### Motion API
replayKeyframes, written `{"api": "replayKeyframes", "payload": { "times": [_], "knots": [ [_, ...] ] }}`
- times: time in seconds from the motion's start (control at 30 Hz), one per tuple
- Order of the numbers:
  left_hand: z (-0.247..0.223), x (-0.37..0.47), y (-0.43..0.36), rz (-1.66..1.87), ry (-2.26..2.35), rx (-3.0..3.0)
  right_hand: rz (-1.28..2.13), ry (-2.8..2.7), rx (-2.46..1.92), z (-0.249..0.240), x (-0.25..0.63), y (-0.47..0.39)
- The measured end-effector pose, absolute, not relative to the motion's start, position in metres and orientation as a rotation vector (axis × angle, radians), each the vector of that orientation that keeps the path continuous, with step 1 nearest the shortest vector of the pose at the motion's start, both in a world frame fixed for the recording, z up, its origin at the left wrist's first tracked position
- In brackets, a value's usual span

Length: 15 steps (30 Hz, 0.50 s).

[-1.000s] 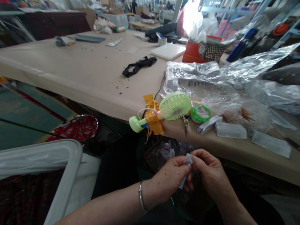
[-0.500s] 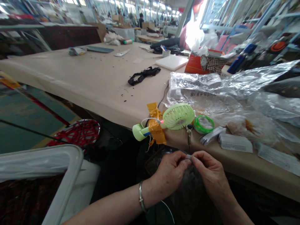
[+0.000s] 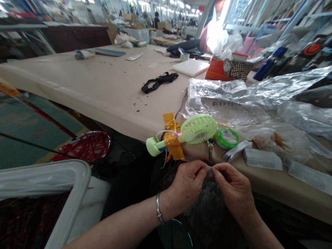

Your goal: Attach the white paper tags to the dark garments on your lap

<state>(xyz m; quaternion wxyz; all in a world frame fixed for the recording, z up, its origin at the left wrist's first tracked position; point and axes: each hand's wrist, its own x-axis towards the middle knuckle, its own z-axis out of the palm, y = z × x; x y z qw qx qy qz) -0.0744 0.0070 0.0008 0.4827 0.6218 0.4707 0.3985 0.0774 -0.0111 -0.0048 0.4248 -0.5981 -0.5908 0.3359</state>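
My left hand [image 3: 185, 183], with a silver bangle at the wrist, is closed in a pinch just off the table's front edge. Facing it, my right hand [image 3: 233, 186] pinches too, and the fingertips of both nearly touch. A small pale piece shows between them, too small to make out. Dark sheer material [image 3: 211, 204] hangs below the fingers. A screwdriver-like metal tool [image 3: 210, 151] lies at the table edge just above the hands, beside a green fan [image 3: 198, 128] held by orange tape [image 3: 173, 140].
Right of the fan are a green round container [image 3: 227, 138], white printed labels [image 3: 263, 159] and clear plastic bags [image 3: 225, 100]. A black strip of cloth [image 3: 159, 82] lies on the brown table [image 3: 103, 86]. A white bin [image 3: 83, 186] stands at the lower left, near a red-laced round stool [image 3: 90, 148].
Both hands have risen slightly toward the table edge, still pinching. The pale piece between the fingertips shows less than before.
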Motion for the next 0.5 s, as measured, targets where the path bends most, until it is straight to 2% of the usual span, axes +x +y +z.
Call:
{"api": "replayKeyframes", "payload": {
  "times": [0.27, 0.5],
  "knots": [
    [-0.0016, -0.0719, 0.0108, 1.011, 1.166, 1.525, 0.663, -1.584, -1.453, -0.0053, 0.0773, -0.0085],
    [-0.0036, -0.0712, 0.0138, 1.049, 1.147, 1.527, 0.641, -1.587, -1.432, -0.0053, 0.0780, -0.0068]
  ]
}}
